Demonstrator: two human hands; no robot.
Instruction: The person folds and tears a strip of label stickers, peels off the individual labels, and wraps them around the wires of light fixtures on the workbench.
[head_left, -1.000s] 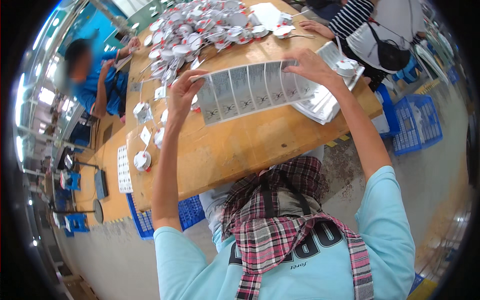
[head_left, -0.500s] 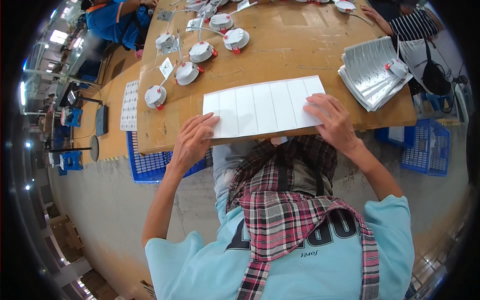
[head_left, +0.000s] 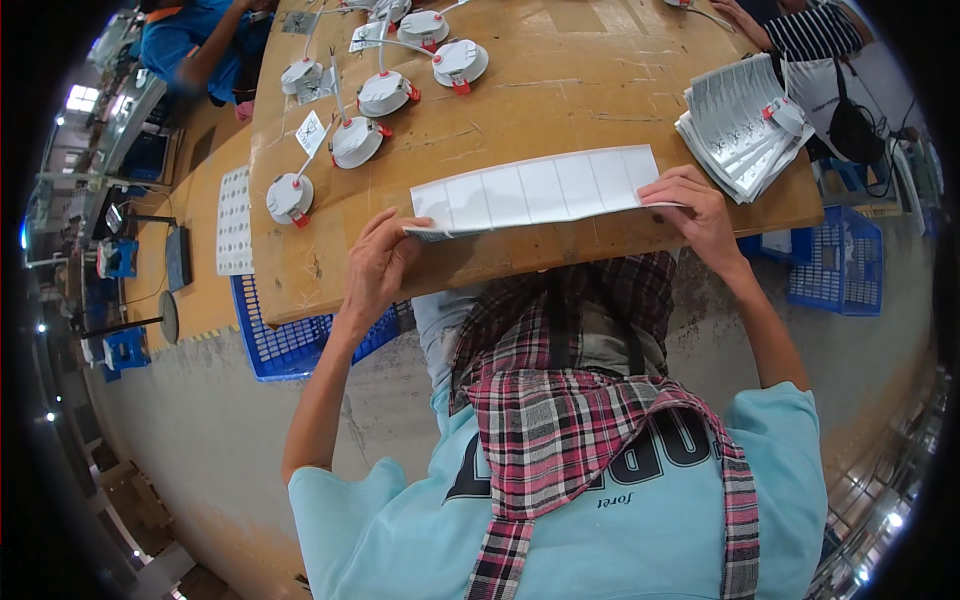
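Near the front edge of the wooden table, I hold a white sheet [head_left: 535, 188] ruled by thin lines into several panels. Its near edge is raised and curls up off the tabletop. My left hand [head_left: 378, 262] pinches the near left corner, thumb beneath and fingers on top. At the right end, my right hand [head_left: 703, 215] is closed on the sheet's edge, fingers laid over it. Beyond my left hand stand white round downlights with red clips, the closest being one downlight [head_left: 289, 199] and another downlight [head_left: 357, 143].
Right of the sheet lies a fanned stack of printed sheets [head_left: 725, 125] with a small downlight [head_left: 787, 116] on it. A dotted white sheet [head_left: 235, 222] hangs by the table's left edge. Blue baskets [head_left: 290, 345] flank me below. Co-workers sit across, left [head_left: 190, 45] and right [head_left: 815, 32].
The sheet's near edge has come up from the table, and both hands now hold its ends in a pinch. My view has shifted slightly.
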